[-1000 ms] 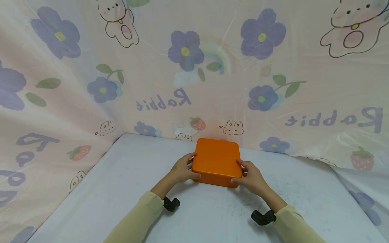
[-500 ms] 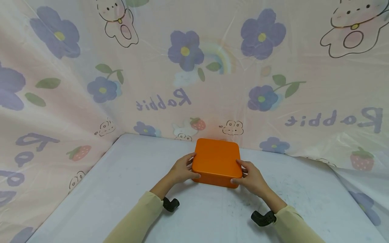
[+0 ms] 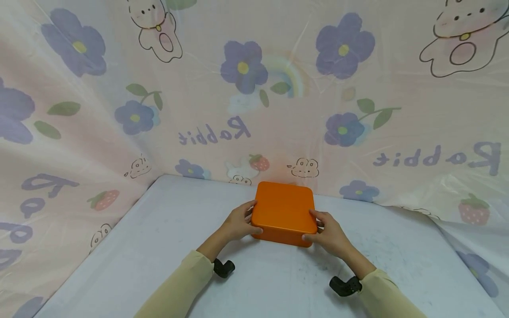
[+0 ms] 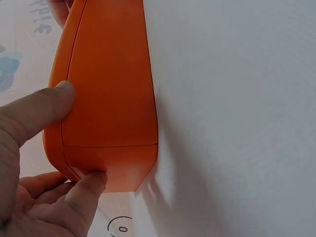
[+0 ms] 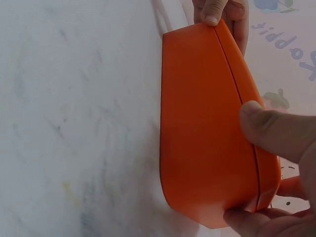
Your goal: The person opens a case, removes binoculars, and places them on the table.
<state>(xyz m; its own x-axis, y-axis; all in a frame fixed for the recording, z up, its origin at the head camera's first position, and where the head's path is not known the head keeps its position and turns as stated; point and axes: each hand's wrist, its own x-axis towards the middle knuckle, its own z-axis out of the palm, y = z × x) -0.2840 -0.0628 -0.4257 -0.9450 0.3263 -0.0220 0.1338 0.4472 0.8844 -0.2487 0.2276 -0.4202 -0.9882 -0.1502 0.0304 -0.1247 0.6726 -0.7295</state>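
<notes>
An orange box [image 3: 283, 207] with rounded corners sits on the white table, its lid closed. A thin seam below the top edge shows in both wrist views, on the box's front wall [image 4: 111, 89] and again on the same wall [image 5: 205, 123] from the right. My left hand [image 3: 237, 222] grips the near left corner, thumb on the front at the seam and fingers along the left side. At the near right corner my right hand [image 3: 328, 234] holds it the same way, thumb in front, fingers on the right side. Some fingertips are hidden behind the box.
The white table [image 3: 179, 221] runs back to a hanging curtain [image 3: 278, 110] printed with flowers and rabbits, close behind the box. Another curtain side [image 3: 71, 176] borders the left. Each wrist wears a black device, the left device [image 3: 224, 268] and the right device [image 3: 345, 286].
</notes>
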